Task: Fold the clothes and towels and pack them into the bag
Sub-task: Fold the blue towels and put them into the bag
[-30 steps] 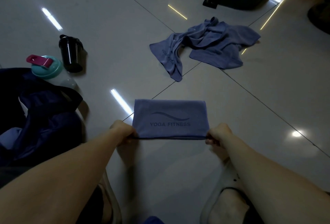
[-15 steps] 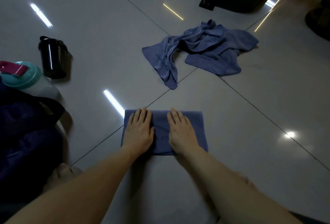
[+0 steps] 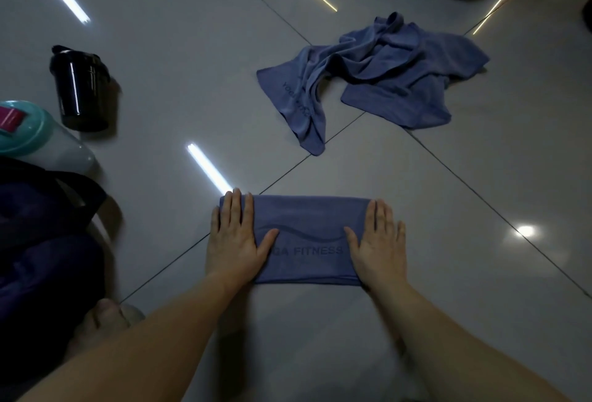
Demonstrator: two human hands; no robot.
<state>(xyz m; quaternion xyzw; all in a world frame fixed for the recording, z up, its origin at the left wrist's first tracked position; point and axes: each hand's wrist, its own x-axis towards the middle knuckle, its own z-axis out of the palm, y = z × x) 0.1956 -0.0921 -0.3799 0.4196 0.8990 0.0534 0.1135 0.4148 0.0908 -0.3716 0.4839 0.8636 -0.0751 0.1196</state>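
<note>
The folded towel (image 3: 304, 238) lies flat on the floor (image 3: 160, 81), its ends under the left hand (image 3: 235, 238) and right hand (image 3: 376, 241), both pressing with straight fingers. A second, crumpled towel (image 3: 368, 78) lies beyond; two bottles stand beside one dark bag (image 3: 41, 241).

Slate-blue folded towel (image 3: 307, 238) with darker wave logo; black shaker (image 3: 80, 90); teal-lidded bottle (image 3: 35, 135).

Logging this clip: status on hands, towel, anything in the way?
Left hand and right hand flat, pressing folded towel ends. Crumpled towel beyond, not yet folded. Bag at left, black shaker and teal-capped bottle beside it.
</note>
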